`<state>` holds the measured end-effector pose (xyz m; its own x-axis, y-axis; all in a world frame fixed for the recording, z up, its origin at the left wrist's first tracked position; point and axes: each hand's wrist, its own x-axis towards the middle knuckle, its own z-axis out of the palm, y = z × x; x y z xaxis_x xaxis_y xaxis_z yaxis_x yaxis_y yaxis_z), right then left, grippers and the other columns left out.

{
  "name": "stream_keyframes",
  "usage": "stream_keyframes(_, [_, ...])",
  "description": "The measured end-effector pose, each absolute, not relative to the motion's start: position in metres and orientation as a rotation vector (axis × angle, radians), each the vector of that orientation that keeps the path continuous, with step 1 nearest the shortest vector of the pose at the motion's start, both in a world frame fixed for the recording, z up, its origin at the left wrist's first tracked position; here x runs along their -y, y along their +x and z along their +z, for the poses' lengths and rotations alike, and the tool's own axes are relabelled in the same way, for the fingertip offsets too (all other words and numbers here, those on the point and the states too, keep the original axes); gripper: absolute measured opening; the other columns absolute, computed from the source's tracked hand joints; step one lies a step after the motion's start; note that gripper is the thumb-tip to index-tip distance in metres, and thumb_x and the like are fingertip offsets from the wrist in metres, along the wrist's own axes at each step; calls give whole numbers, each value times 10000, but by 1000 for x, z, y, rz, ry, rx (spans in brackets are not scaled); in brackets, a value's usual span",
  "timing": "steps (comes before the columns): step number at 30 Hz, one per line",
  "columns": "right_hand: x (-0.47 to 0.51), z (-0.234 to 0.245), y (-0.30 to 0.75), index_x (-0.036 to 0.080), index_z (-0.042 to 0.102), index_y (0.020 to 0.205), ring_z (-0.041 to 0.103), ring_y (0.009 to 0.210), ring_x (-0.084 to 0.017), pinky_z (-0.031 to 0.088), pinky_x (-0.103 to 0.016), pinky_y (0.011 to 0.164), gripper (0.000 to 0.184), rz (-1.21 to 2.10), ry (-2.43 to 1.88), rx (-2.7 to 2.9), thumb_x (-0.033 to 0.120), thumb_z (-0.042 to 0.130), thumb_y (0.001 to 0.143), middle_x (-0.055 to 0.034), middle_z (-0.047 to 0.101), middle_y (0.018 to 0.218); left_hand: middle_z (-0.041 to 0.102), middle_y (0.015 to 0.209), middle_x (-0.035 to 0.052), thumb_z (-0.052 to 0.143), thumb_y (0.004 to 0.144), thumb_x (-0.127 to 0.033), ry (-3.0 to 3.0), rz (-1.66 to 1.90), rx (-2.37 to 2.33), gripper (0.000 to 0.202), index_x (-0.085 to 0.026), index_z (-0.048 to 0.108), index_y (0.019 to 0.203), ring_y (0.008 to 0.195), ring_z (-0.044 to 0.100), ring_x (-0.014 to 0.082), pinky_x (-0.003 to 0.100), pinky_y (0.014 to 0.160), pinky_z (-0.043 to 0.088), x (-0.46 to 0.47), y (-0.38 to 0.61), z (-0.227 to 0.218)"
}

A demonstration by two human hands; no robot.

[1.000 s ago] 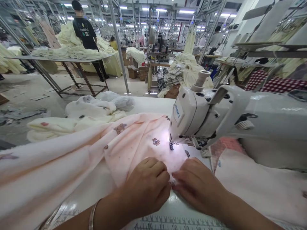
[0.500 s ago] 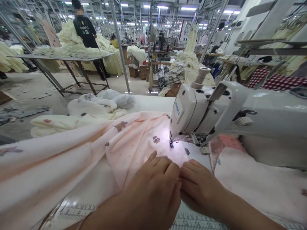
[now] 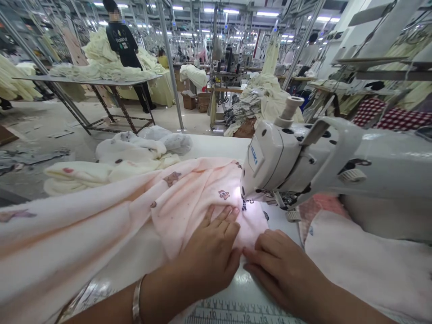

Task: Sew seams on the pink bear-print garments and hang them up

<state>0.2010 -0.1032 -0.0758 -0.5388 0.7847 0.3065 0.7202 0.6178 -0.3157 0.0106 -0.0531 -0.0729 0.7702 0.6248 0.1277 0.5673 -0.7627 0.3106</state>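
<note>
Head view: a pale pink cloth [image 3: 182, 202] with small cartoon prints lies rumpled across the white desk [image 3: 216, 144], its near edge under the sewing machine [image 3: 280, 157]. The left hand [image 3: 211, 254] presses it flat, fingers [image 3: 222, 216] spread wide just before the needle; the right hand [image 3: 280, 265] curls its fingers, pinching the near edge

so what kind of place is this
Most likely a garment factory floor: an industrial sewing machine with pink fabric at its needle, cream cloth piles on a table, and more sewing stations behind.
</note>
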Motion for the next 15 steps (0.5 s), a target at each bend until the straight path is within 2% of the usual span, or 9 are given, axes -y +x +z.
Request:
stream_keyframes(3, [87, -76, 209, 189, 635, 909, 465, 688, -181, 352, -314, 615, 205, 122, -1268, 2445, 228, 434, 911, -47, 544, 745, 418, 1369, 197, 428, 860, -256, 2695, 423, -953, 470, -61, 358, 1281, 1339, 279, 274, 493, 1106, 187, 30, 19, -79])
stream_keyframes(6, [67, -81, 217, 208, 626, 1003, 524, 785, -199, 398, -339, 705, 248, 93, -1349, 2427, 231, 392, 923, -71, 580, 847, 503, 1283, 190, 455, 839, -249, 2671, 482, -967, 408, -83, 411, 1208, 1309, 331, 274, 488, 1093, 207, 10, 28, -84])
stream_keyframes(8, [59, -83, 220, 213, 618, 1006, 538, 849, -207, 407, -350, 757, 248, 110, -1381, 2411, 232, 385, 923, -76, 590, 889, 497, 1289, 184, 457, 832, -235, 2671, 490, -964, 372, -105, 422, 1179, 1306, 331, 274, 500, 1084, 209, 3, 30, -84])
stream_keyframes(11, [60, -84, 219, 219, 607, 929, 534, 818, -194, 405, -338, 738, 227, 167, -1381, 2425, 222, 380, 920, -53, 587, 840, 446, 1327, 198, 424, 853, -215, 2717, 461, -912, 329, -98, 433, 1160, 1316, 300, 294, 531, 1066, 212, 5, 28, -78])
stream_keyframes(15, [69, -85, 217, 220, 595, 948, 519, 790, -181, 385, -342, 742, 182, 242, -1323, 2364, 222, 416, 918, -33, 566, 806, 495, 1278, 161, 385, 899, -232, 2704, 399, -878, 228, -129, 489, 1075, 1296, 329, 288, 523, 1052, 244, 9, 24, -70])
